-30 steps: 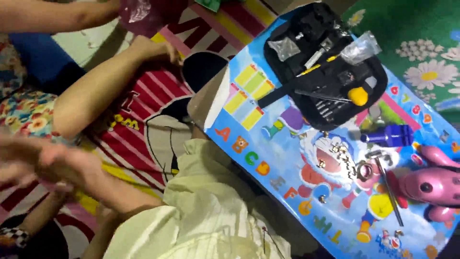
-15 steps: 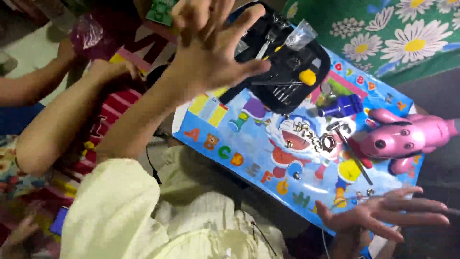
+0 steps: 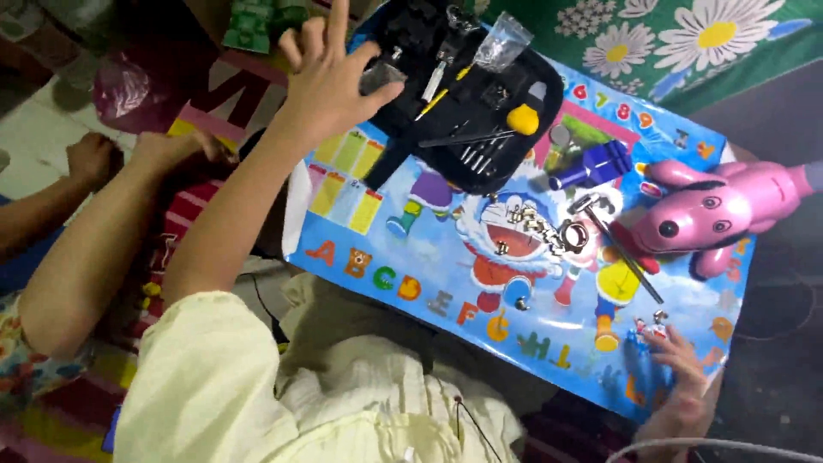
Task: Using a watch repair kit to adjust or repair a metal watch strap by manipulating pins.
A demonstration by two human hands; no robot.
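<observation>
The person in the pale yellow sleeve is leaning over a bright cartoon alphabet mat [image 3: 411,283] that fills the middle of the frame.

The left hand [image 3: 330,73], in the upper middle of the frame, is hanging with its fingers spread and nothing in it, just at the left edge of an open black tool case [image 3: 480,163]. Inside that case, thin metal tools and a yellow-handled one [image 3: 523,118] are lying in slots, with a small clear plastic bag [image 3: 503,39] at its top edge.

The right hand [image 3: 681,356], at the lower right, is resting open on the mat with its fingertips touching a tiny metal piece [image 3: 649,324]. I cannot tell whether the fingers are pinching it.

That piece looks light, hard and smooth, likely to slide or roll on the glossy mat, so it would probably take a fingertip pinch from two sides. A heap of similar small metal bits [image 3: 540,227] is lying in the middle of the mat, with a thin long-handled hammer [image 3: 617,249] beside it.

A pink toy dog [image 3: 720,210] is lying at the right edge. Someone else's bare arm [image 3: 77,249] is stretching along the left of the frame.
</observation>
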